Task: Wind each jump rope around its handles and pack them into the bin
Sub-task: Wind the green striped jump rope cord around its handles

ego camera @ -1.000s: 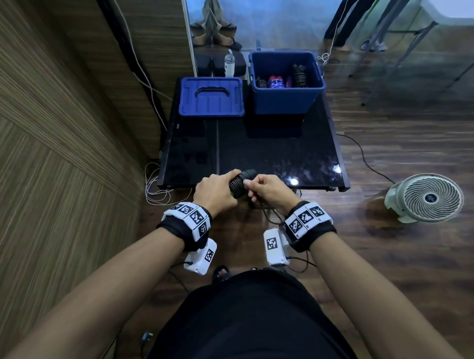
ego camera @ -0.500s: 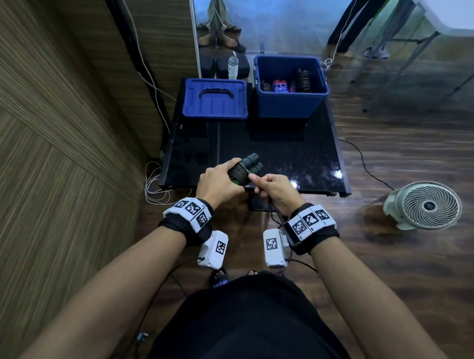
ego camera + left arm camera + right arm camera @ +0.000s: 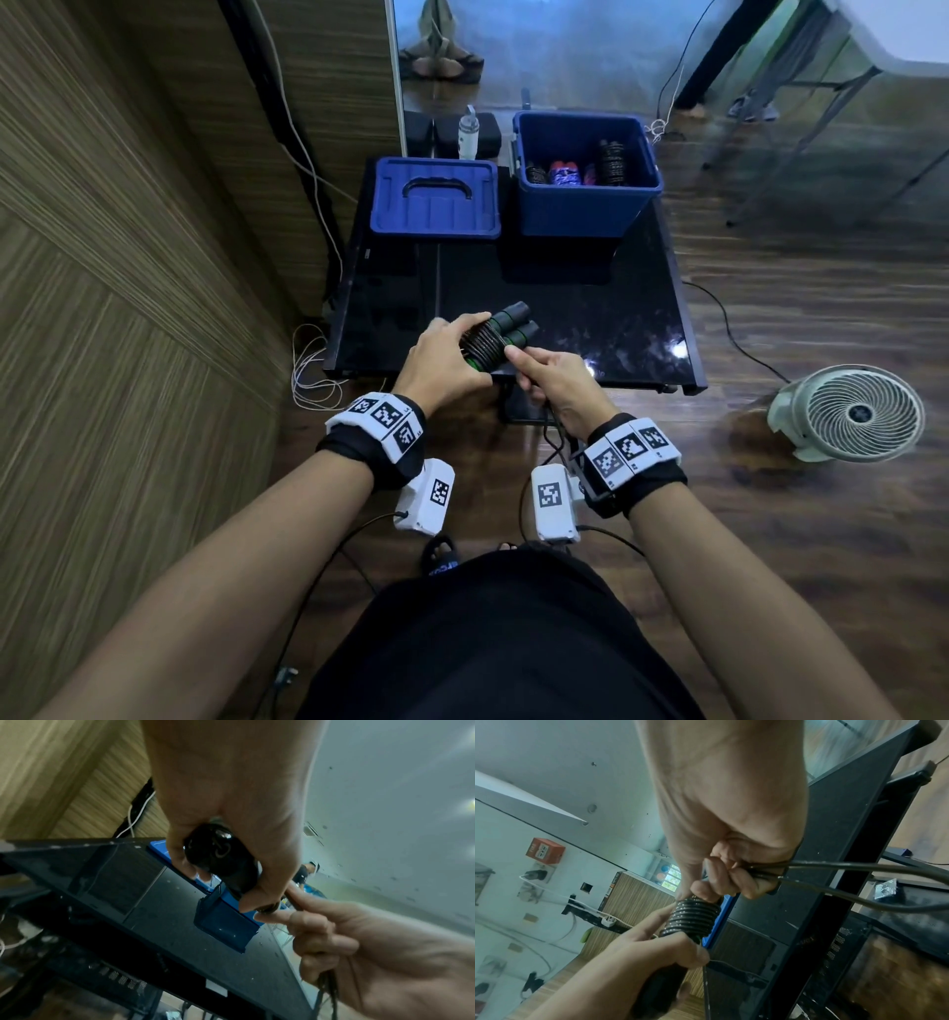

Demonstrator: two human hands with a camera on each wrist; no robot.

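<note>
Right hand (image 3: 731, 845) at centre gripping loose rope strands (image 3: 859, 870); left hand (image 3: 654, 949) below holding coiled handles (image 3: 693, 919).

A glossy black low table (image 3: 590, 308) stands on a dark brown wood-plank floor (image 3: 796, 539). To the table's left rises a wall of striped brown wood panels (image 3: 128, 257), with a white cable (image 3: 303, 154) running down it. Right of the table, on the floor, sits a round pale-green fan (image 3: 852, 413). Beyond the table's far right corner stand grey metal furniture legs (image 3: 770, 87). A bright glare spot (image 3: 679, 350) lies on the table's near right corner.
</note>
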